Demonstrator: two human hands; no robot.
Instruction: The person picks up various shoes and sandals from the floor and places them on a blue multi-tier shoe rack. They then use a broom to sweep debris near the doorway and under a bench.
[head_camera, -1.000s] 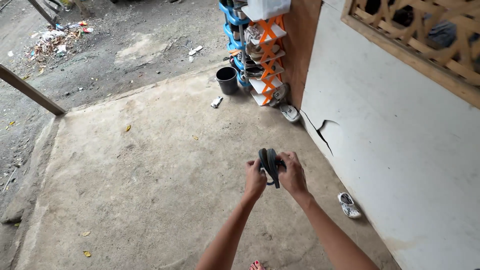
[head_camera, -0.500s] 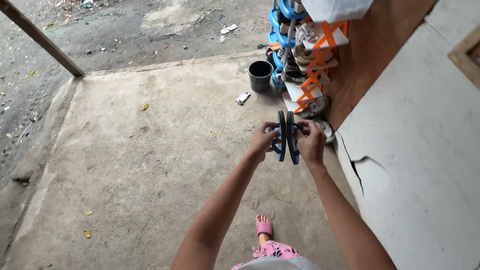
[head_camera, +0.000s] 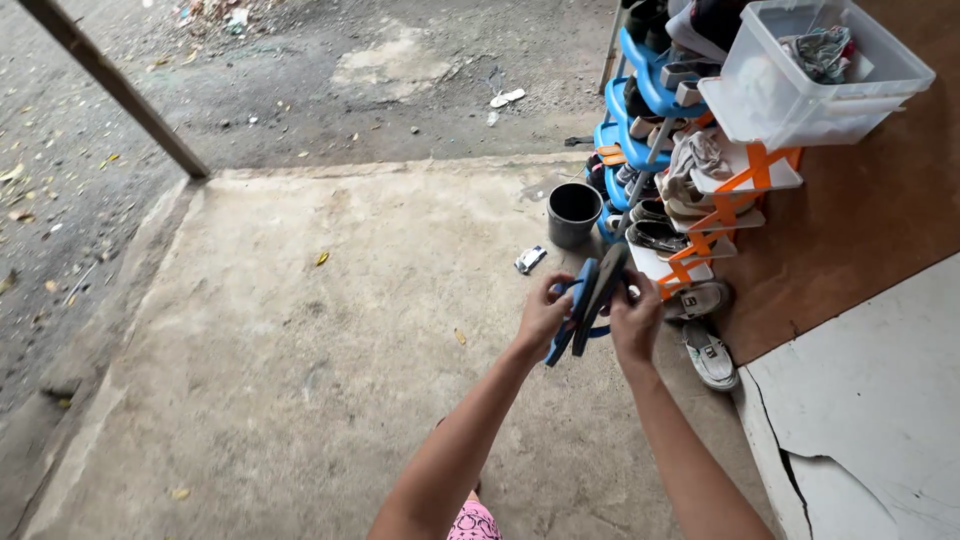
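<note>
A pair of blue and dark flip-flops (head_camera: 590, 300) is pressed together sole to sole and held upright between both my hands. My left hand (head_camera: 543, 315) grips the blue one on the left side. My right hand (head_camera: 636, 318) grips the dark one on the right side. The pair hangs above the concrete floor (head_camera: 330, 360), a little in front of the orange and white shoe rack (head_camera: 725, 210) that stands against the brown wall panel.
A blue shoe rack (head_camera: 630, 120) full of shoes stands behind the orange one, with a clear plastic box (head_camera: 800, 75) on top. A black bucket (head_camera: 573, 213) and a small crushed packet (head_camera: 529, 260) sit nearby. White shoes (head_camera: 711, 352) lie beside the cracked white wall (head_camera: 870, 430).
I have come closer to the shoe racks. The flip-flops stayed in both hands and now tilt to the right towards the orange rack.
</note>
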